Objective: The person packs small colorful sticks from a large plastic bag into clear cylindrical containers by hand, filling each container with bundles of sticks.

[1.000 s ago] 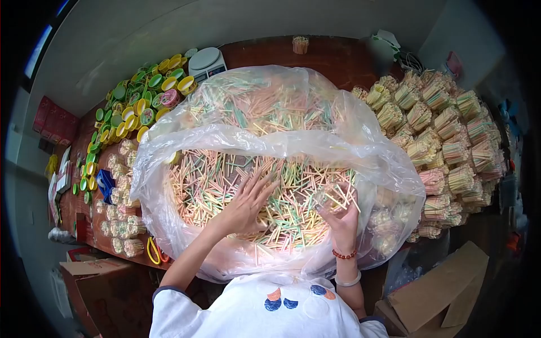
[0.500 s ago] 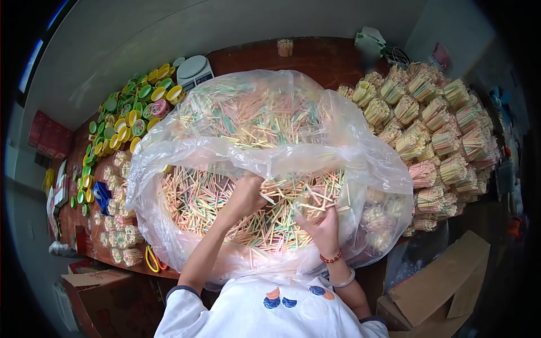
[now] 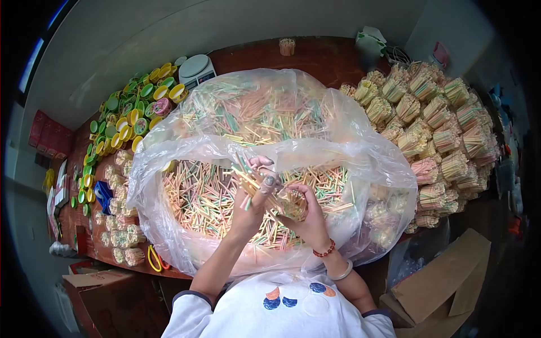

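Note:
Over the middle of a large clear plastic bag (image 3: 169,152) my two hands are close together. My left hand (image 3: 251,211) is closed around a small bunch of short pastel sticks (image 3: 246,183), their ends poking out at different angles. Just to its right, my right hand (image 3: 310,222) is wrapped round what looks like a small clear cup (image 3: 295,205) with sticks inside. Beneath both hands, the bag's opening shows a deep heap of loose pink, yellow and green sticks (image 3: 197,200). Part of the cup's near side is hidden by my fingers.
Many bundles of sticks (image 3: 437,143) are piled at the right. Yellow and green small containers (image 3: 127,121) cover the left, near a white scale (image 3: 194,67). Smaller bundles (image 3: 121,236) and yellow-handled scissors (image 3: 153,258) lie at the front left. Cardboard boxes (image 3: 442,276) stand below the table.
My left hand has risen out of the heap with sticks in its grip and turned upward. My right hand has moved left with the clear cup, bringing the two hands together.

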The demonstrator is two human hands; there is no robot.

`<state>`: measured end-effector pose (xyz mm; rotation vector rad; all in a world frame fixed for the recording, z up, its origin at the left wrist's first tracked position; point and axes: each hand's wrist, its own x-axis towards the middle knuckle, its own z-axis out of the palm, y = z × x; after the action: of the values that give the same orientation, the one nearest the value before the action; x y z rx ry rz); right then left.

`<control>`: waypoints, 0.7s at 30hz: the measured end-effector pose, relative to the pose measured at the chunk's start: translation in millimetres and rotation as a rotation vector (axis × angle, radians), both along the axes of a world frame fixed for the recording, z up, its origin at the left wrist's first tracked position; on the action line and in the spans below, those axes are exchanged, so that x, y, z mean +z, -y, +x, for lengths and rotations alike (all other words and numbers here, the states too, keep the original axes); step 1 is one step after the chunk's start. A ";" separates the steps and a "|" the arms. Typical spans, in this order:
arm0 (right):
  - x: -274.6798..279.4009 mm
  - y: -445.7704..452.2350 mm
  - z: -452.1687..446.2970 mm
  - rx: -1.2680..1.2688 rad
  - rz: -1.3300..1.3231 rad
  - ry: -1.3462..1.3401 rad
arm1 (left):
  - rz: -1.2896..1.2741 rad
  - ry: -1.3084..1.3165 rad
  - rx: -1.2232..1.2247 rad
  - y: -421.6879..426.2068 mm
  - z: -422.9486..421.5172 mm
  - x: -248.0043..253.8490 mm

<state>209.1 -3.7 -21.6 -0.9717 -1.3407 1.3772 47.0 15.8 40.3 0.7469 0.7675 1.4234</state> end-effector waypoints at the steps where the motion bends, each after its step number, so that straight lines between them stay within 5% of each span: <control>1: 4.8 1.5 -2.0 -0.059 0.059 0.128 | 0.072 -0.086 0.022 0.0 5.9 2.0; 6: 5.2 1.5 -8.6 -0.121 0.189 0.199 | 0.169 -0.482 -0.016 6.7 16.4 -18.2; 12: 9.2 7.9 -9.7 -0.081 0.080 0.072 | 0.226 -0.313 -0.042 6.1 9.5 -25.9; 17: 6.9 -5.0 0.5 -0.114 0.265 0.387 | 0.236 -0.269 -0.185 -5.3 -1.9 -14.0; 21: -0.9 -28.5 31.0 -0.163 0.176 0.096 | 0.220 -0.825 -0.263 -4.5 -49.9 -16.8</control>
<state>240.2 24.8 -22.5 -1.0138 -1.3961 1.0830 -2.9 20.3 23.5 1.5907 1.0878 0.9419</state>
